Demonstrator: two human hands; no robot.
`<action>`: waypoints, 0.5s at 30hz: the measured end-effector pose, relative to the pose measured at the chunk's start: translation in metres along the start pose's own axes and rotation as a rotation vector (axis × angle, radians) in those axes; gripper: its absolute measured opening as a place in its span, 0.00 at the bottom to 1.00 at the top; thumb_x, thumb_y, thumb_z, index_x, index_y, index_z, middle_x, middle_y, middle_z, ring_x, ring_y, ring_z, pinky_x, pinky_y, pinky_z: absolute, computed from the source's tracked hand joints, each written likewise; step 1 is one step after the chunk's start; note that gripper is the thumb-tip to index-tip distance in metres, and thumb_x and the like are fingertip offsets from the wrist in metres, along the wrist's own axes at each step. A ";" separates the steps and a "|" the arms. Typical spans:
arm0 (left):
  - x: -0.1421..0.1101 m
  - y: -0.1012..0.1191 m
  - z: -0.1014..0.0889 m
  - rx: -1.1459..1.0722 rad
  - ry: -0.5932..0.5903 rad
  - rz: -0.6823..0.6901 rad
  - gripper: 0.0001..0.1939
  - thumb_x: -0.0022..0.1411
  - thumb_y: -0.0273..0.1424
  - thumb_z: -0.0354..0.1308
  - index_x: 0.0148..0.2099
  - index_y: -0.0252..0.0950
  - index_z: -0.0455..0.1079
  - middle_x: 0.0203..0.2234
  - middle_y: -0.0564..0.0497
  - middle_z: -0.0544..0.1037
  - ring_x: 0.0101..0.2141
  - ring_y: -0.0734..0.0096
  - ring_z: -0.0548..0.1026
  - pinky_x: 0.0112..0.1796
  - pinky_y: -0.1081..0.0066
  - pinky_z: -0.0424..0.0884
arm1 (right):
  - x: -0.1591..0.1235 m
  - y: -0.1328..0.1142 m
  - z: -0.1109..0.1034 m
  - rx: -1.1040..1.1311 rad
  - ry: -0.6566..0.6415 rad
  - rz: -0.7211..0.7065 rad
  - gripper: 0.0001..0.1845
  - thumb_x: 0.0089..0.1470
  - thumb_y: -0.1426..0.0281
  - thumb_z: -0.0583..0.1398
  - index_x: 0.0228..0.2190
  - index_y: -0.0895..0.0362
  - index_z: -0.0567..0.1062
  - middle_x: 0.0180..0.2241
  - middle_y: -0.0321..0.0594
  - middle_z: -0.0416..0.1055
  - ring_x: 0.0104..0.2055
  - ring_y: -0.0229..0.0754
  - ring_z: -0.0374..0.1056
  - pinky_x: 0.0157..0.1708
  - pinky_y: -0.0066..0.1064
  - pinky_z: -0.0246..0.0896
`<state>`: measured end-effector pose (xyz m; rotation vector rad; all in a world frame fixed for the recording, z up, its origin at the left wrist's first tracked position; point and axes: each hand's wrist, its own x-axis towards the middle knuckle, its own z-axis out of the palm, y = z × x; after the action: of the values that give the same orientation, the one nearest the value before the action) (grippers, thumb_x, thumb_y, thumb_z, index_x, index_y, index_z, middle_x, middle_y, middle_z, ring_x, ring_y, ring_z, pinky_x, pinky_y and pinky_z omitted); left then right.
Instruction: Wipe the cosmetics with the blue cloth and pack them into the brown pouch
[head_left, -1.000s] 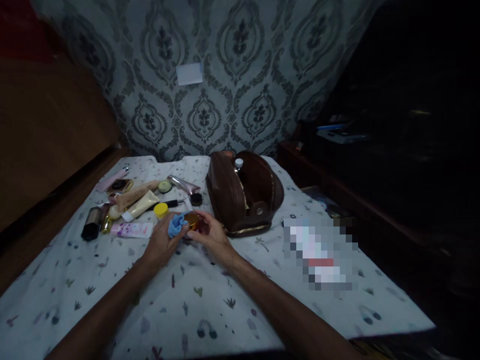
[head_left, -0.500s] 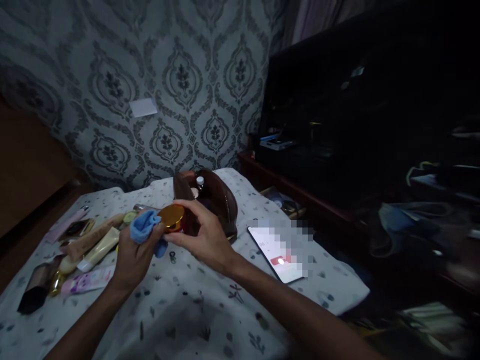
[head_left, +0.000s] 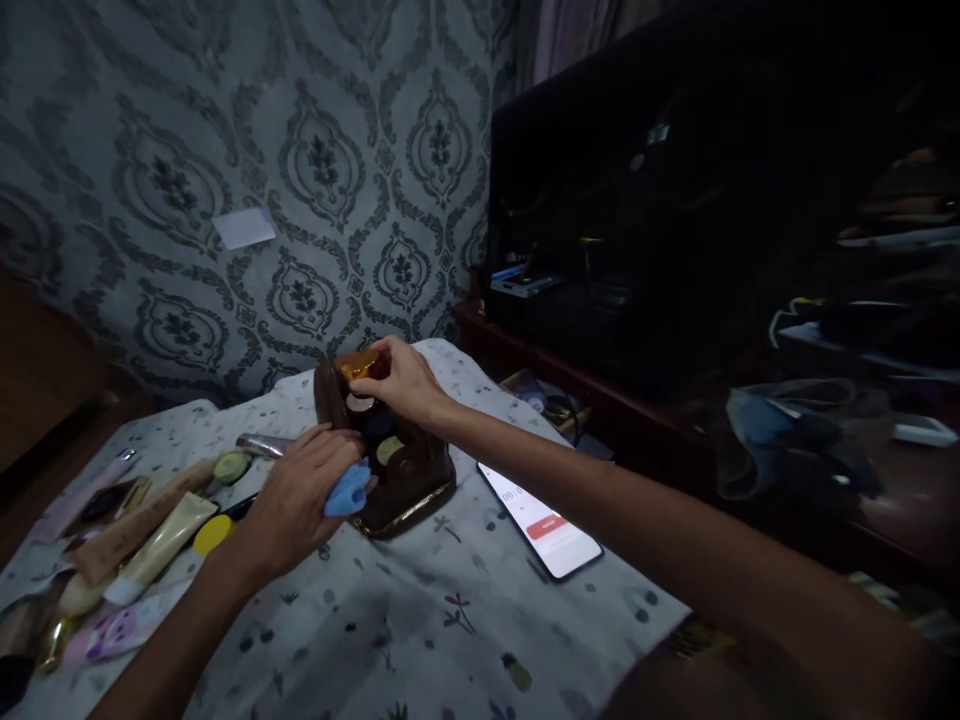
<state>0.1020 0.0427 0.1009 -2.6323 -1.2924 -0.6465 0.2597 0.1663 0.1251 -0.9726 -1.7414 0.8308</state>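
Note:
My right hand (head_left: pixel 401 380) is closed on a gold-lidded jar (head_left: pixel 357 364) and holds it over the open top of a brown leather pouch (head_left: pixel 405 475) on the bed. A small white-capped bottle (head_left: pixel 361 403) shows inside the pouch. My left hand (head_left: pixel 300 500) is closed round a crumpled blue cloth (head_left: pixel 346 490) and rests against the pouch's left side.
Several cosmetic tubes, among them a cream tube (head_left: pixel 157 548) and a yellow lid (head_left: pixel 212 533), lie at the left on the printed sheet (head_left: pixel 420 640). A lit phone (head_left: pixel 538 518) lies right of the pouch. Dark furniture (head_left: pixel 637 300) stands at the right, patterned wallpaper behind.
My right hand has carried the gold-lidded jar away from the blue cloth to the pouch's opening. My left hand has dropped to the pouch's side. The view has turned right.

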 end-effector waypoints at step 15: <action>0.101 -0.043 0.022 -0.075 -0.507 -0.235 0.10 0.39 0.25 0.62 0.16 0.41 0.63 0.17 0.45 0.75 0.26 0.52 0.76 0.34 0.62 0.68 | 0.048 0.014 0.030 -0.210 -0.036 0.226 0.09 0.43 0.79 0.62 0.28 0.57 0.79 0.31 0.41 0.77 0.38 0.47 0.74 0.37 0.33 0.68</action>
<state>0.1300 0.1486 0.1225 -2.8393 -1.7546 -0.0381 0.2232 0.2122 0.1224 -1.3208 -1.7976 0.8225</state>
